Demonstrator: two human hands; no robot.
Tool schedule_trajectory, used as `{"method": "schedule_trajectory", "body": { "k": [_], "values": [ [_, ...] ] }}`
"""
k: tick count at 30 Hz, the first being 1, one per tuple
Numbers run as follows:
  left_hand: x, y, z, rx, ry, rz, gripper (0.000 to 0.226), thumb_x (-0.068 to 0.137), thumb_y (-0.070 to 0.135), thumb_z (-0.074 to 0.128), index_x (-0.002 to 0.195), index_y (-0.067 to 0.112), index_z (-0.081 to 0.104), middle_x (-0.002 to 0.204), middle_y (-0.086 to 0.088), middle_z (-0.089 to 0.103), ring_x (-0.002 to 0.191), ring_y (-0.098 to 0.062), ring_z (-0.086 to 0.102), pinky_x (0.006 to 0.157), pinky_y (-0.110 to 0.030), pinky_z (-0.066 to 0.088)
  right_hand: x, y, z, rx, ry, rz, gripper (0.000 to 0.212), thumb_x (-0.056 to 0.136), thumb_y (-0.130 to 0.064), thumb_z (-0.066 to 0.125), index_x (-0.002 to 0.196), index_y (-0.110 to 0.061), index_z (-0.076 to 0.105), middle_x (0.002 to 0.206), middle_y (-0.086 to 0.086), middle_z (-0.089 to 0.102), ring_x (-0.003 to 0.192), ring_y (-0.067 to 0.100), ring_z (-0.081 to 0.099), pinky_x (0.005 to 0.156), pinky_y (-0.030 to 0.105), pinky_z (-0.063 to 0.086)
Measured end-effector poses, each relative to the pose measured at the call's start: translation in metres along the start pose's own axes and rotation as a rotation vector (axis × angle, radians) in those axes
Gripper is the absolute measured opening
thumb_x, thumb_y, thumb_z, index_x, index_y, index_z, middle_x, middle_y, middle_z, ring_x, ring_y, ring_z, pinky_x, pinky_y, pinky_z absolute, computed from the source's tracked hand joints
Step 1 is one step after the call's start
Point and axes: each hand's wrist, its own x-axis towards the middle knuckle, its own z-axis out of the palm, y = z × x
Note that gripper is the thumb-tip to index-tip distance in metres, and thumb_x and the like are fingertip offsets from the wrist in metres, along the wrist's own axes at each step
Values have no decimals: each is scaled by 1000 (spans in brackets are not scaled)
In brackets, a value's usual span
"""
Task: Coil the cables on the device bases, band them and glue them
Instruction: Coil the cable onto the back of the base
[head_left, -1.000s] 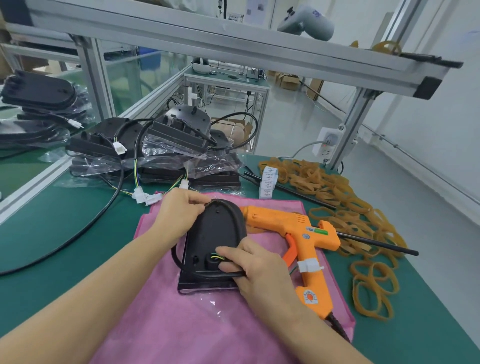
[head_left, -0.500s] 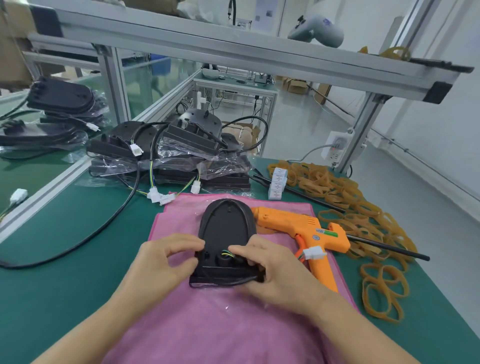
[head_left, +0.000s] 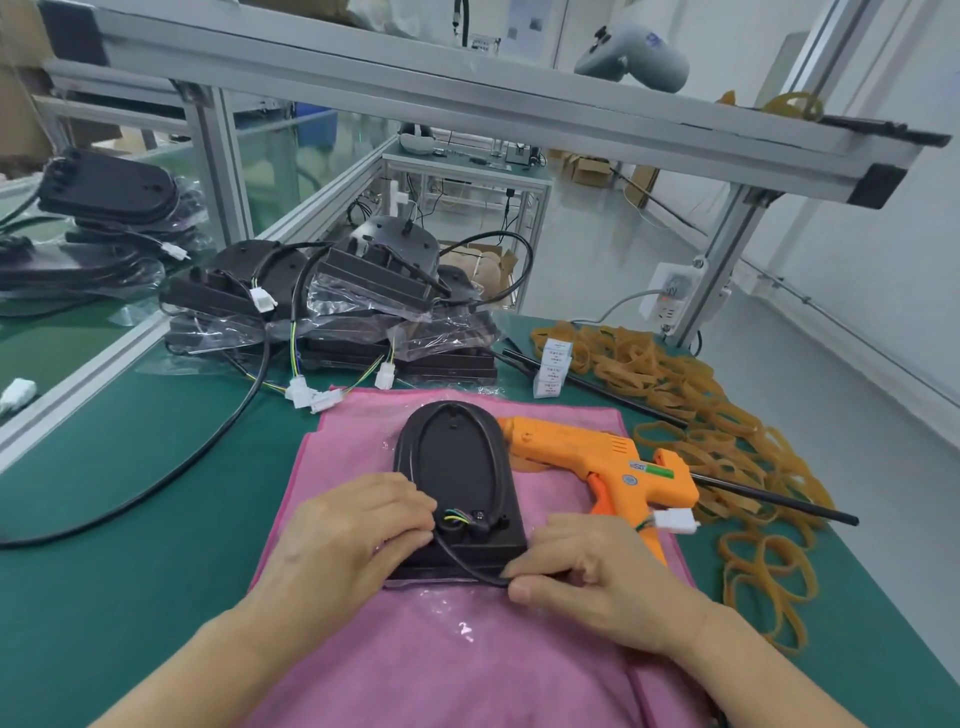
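On the pink cloth (head_left: 467, 670) at the tabletop's near edge: one black device base (head_left: 457, 483), its black cable (head_left: 501, 467) coiled round the rim. Left hand (head_left: 353, 535), fingers curled, presses the base's left near corner. Right hand (head_left: 597, 577) pinches the cable at the near edge. Orange glue gun (head_left: 597, 462) just right of the base. Rubber bands (head_left: 727, 441) along the right edge. Further bases (head_left: 332, 306) stacked at the far edge.

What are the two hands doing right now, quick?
Left hand: fingers curled, pressing on the black base.
Right hand: pinching the black cable at the base's near edge.
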Motion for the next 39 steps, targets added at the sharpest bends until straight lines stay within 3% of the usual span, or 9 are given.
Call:
{"method": "schedule_trajectory", "body": {
  "k": [6,11,15,18,23,29,33,36,39],
  "values": [
    [2,-5,-3,31,-96,55,25,88,30,55,86,15,74,96,11,71,90,-8,64,79,-26,50,16,4,-38,-336,9,-38,19,90,-38,60,93,-28,75,82,-5,58,86,11,48,78,32,33],
    [-8,-10,-7,161,-184,135,36,95,30,41,102,25,75,113,9,69,103,-9,65,96,-34,40,55,7,-53,-526,-70,-41,23,89,-51,57,102,-40,72,88,-9,39,91,10,35,86,31,23],
    [-11,-10,-7,237,-232,171,39,90,22,40,104,30,76,119,5,68,108,-17,66,98,-39,37,73,17,-58,-600,-167,-12,28,93,-47,52,112,-36,69,87,-8,44,95,13,44,81,28,21],
    [-7,-9,-10,163,-247,114,43,100,33,30,113,27,70,120,13,66,111,-9,63,102,-38,34,78,27,-52,-323,-157,24,24,93,-28,62,113,-20,73,95,1,61,97,17,51,84,26,34],
    [-6,-20,-4,-15,-222,82,36,89,25,47,120,27,66,121,18,64,117,-3,56,107,-27,34,78,37,-34,245,-11,211,25,90,-6,65,114,-10,71,101,-12,67,91,-9,59,86,9,42],
    [5,-39,-8,-370,-290,-55,26,84,7,63,84,32,70,112,21,68,115,-4,59,111,-19,30,79,46,-25,457,48,282,26,84,-1,70,109,-7,72,87,-16,70,80,-7,62,82,15,48],
    [25,-43,-18,-615,-385,-270,14,78,23,61,77,29,74,97,10,75,102,-5,66,100,-20,42,81,50,-26,450,-17,304,21,78,-5,78,98,-11,77,75,-10,65,71,4,58,72,18,46],
    [56,-35,-8,-438,-73,-345,19,80,25,60,86,35,75,99,18,72,99,-1,64,92,-14,44,86,48,-30,392,-50,259,25,76,-4,79,100,-7,76,97,-9,59,84,9,56,81,22,46],
    [85,-29,21,-102,-148,-214,30,96,27,53,124,24,63,138,20,50,129,-1,44,108,-8,22,87,47,-35,273,-91,236,25,79,-10,78,104,-10,76,120,-6,58,111,12,57,102,28,42]
  ]
}}
